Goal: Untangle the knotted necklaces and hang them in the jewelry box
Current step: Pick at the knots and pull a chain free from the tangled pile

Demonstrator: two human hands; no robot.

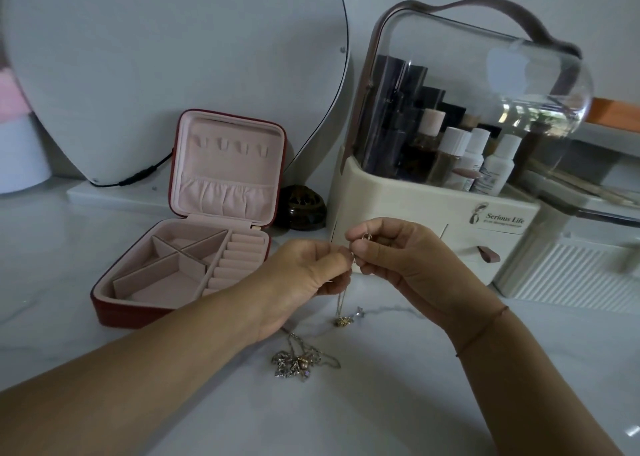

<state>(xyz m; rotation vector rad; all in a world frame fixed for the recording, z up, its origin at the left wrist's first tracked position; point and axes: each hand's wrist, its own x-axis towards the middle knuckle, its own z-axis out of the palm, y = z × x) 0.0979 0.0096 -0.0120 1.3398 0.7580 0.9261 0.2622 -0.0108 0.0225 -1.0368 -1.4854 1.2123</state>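
Lower left, closest in: left forearm (138, 386), reaching up toward centre frame. Left hand (304, 272) and right hand (398, 258) close together at centre, fingertips of both pinching a fine necklace chain (341, 300) around what looks like a small ring or clasp. Hangs from that pinch down to a gold pendant (343, 321) resting on the marble counter (381, 414). Thin red string (485, 331) round the right wrist.

Just below the hands, lower centre: knotted clump of necklaces (298, 362), silver and gold, lying on the counter; impossible to tell whether linked to the held chain.

Left of centre: red jewelry box (114, 312), open, pink-lined, lid upright, four hooks (228, 144) bare.

Judged as the untangling step, nothing hung yet. Next calls for teasing the held chain clear without tightening any knot, then carrying it left to a lid hook.

Right of the hands: cosmetics organizer (415, 206) under a clear dome, label (504, 218) reading "Serious Life"; smaller line beneath too small to read
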